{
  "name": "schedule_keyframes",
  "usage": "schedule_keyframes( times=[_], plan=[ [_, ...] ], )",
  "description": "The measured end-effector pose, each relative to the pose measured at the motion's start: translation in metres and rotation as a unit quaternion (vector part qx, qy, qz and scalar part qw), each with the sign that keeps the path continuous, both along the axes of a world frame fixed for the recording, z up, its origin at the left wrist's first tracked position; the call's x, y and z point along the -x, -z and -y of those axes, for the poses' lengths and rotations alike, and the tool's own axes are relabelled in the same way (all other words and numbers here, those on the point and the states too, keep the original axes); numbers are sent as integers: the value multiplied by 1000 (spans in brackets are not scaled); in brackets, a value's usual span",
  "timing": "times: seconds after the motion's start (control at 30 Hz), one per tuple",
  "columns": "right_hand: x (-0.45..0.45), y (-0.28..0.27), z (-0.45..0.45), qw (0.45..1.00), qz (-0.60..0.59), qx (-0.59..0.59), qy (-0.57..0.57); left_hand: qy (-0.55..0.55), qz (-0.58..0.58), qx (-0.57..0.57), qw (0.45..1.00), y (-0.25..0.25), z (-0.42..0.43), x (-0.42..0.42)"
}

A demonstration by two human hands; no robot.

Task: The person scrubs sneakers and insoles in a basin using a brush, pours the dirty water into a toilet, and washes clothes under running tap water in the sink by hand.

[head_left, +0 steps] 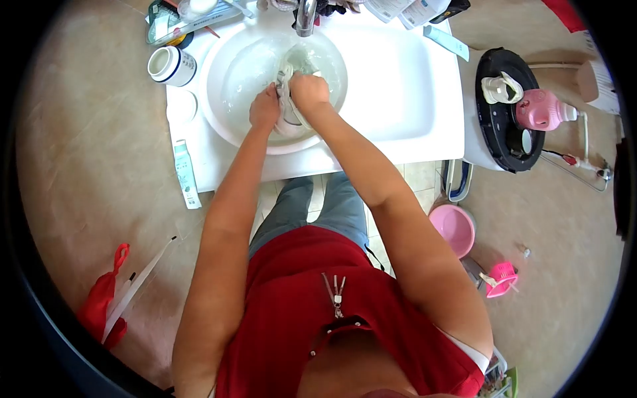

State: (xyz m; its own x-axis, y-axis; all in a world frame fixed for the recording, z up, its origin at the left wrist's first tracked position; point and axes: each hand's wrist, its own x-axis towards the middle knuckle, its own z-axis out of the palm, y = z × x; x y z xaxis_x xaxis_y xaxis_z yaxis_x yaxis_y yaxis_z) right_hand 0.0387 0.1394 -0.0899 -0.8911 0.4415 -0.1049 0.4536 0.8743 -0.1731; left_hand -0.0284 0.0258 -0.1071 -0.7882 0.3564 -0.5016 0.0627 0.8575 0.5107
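Observation:
A pale, whitish shoe point(288, 114) lies lengthwise in the water of a round white basin point(211, 93), partly covered by my hands. My left hand point(264, 107) is closed along the shoe's left side, fingers at its edge. Over the shoe's right side, my right hand point(310, 91) is clenched with its knuckles up. A small white bit shows by its fingers, but what lies inside the fist is hidden. A metal faucet point(305, 18) rises above the basin's far edge.
The basin sits on a white sink counter point(447, 99). A white jar point(174, 66) and a pale green tube point(186, 174) stand at the left edge, another tube point(446, 43) at the back right. A pink bottle point(541, 111) rests on a black lid point(491, 126) at right.

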Motion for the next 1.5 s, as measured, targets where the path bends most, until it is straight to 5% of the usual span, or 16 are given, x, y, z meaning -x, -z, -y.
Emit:
schedule_keyframes(
  times=[0.27,0.47,0.8,1.1,1.3,1.5],
  plan=[
    [-59,-74,9,981,87,132,-110,-27,-33,12,999,-10,3,-2],
    [-16,-6,8,999,24,-4,-24,-14,-78,2,997,-13,-3,-8],
    [-62,-76,15,985,139,82,-65,-42,-73,25,996,-20,1,-1],
    [-25,-54,1,995,82,40,-35,16,-153,-33,988,-12,4,-1],
    [-62,-62,38,998,40,33,-48,-124,145,-185,964,18,14,6],
    [-3,4,-3,999,-44,-16,25,-89,66,-112,988,34,8,11]
  ],
)
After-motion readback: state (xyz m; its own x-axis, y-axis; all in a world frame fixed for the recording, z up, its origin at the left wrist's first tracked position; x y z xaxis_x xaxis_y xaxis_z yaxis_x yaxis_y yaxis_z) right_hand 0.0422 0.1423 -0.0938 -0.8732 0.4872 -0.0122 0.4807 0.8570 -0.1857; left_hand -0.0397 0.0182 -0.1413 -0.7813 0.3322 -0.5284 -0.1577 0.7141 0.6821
